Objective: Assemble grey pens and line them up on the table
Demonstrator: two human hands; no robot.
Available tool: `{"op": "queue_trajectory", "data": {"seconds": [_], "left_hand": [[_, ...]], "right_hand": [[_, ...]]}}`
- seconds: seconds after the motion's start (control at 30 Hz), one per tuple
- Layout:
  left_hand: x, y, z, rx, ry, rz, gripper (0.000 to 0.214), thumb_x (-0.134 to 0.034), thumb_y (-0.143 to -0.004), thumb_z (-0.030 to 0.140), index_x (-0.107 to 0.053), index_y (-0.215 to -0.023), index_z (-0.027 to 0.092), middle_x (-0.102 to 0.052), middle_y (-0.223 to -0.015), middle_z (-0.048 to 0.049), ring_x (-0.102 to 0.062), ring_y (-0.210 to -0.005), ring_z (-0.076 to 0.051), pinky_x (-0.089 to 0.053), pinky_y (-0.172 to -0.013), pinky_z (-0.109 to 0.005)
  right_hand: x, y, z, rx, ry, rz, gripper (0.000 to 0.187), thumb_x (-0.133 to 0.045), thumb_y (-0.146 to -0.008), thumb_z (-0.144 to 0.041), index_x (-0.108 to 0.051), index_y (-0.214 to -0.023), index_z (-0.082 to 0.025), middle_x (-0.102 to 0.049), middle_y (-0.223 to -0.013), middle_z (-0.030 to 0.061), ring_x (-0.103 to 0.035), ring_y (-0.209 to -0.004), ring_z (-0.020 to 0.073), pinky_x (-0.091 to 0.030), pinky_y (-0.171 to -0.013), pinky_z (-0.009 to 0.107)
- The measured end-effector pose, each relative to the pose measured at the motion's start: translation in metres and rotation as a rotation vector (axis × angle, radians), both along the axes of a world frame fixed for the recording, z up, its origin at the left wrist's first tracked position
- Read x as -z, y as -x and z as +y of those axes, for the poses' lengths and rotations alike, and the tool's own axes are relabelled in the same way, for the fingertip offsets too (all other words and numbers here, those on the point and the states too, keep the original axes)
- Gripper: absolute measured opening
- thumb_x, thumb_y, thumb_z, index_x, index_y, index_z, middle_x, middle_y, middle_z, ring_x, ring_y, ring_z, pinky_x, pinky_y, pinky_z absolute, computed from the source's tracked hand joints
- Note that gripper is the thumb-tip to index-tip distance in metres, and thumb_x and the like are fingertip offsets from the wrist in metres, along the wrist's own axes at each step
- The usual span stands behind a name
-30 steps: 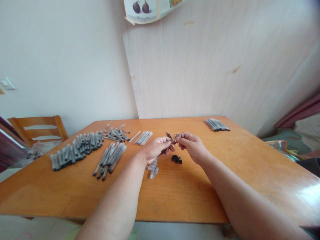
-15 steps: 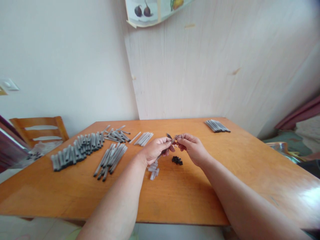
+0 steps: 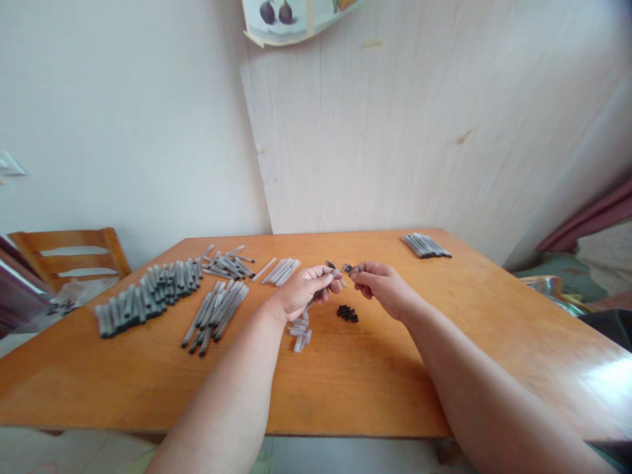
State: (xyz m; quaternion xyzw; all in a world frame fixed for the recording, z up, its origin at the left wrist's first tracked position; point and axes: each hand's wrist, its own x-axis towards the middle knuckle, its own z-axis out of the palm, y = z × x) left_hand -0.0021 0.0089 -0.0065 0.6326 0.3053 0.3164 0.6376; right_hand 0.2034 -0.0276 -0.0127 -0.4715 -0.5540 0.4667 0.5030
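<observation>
My left hand (image 3: 302, 291) is closed round a thin grey stick (image 3: 330, 271) whose tip points up and right. My right hand (image 3: 381, 286) pinches a small dark piece (image 3: 347, 268) just off that tip, a small gap between them. Both hands hover over the orange wooden table (image 3: 345, 375). Below them lie a little heap of small black pieces (image 3: 348, 313) and several short clear tubes (image 3: 300, 332).
Grey sticks lie in groups on the table's left: a long row (image 3: 148, 295), a bundle (image 3: 217, 315), a loose pile (image 3: 224, 263) and a small pale set (image 3: 281, 270). Another bundle (image 3: 425, 245) sits far right. A wooden chair (image 3: 69, 250) stands left.
My right hand has drawn slightly right, opening a small gap between its dark piece and the stick's tip. The view shifted a little.
</observation>
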Motion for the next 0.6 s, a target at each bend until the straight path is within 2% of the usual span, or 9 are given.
{"op": "queue_trajectory", "data": {"seconds": [0.17,0.33,0.6], "left_hand": [[-0.003,0.001,-0.002,-0.024,0.024,-0.016,0.032,-0.068,-0.083,0.04,-0.066,-0.101,0.014,-0.068,-0.084,-0.005,-0.05,-0.058,-0.006,-0.03,-0.055,-0.022],[-0.002,0.002,0.001,-0.017,0.029,-0.004,0.033,-0.069,-0.082,0.04,-0.066,-0.103,0.013,-0.068,-0.084,-0.0052,-0.051,-0.058,-0.006,-0.031,-0.056,-0.022],[-0.001,0.002,0.002,-0.014,0.021,0.013,0.032,-0.067,-0.084,0.039,-0.067,-0.103,0.014,-0.068,-0.085,-0.0049,-0.051,-0.058,-0.006,-0.03,-0.056,-0.021]], "right_hand": [[-0.003,-0.013,-0.004,-0.198,0.078,-0.448,0.01,-0.06,-0.068,-0.022,-0.063,-0.078,-0.019,-0.056,-0.063,-0.0032,-0.046,-0.057,0.0105,-0.033,-0.052,0.023],[0.0,-0.021,-0.003,-0.386,0.067,-0.74,0.014,-0.058,-0.065,-0.019,-0.066,-0.076,-0.02,-0.058,-0.066,-0.0035,-0.049,-0.062,0.0119,-0.033,-0.054,0.023],[0.002,-0.02,-0.003,-0.437,0.046,-0.883,0.013,-0.059,-0.066,-0.02,-0.067,-0.077,-0.02,-0.063,-0.07,-0.0022,-0.053,-0.064,0.0127,-0.035,-0.055,0.022]]}}
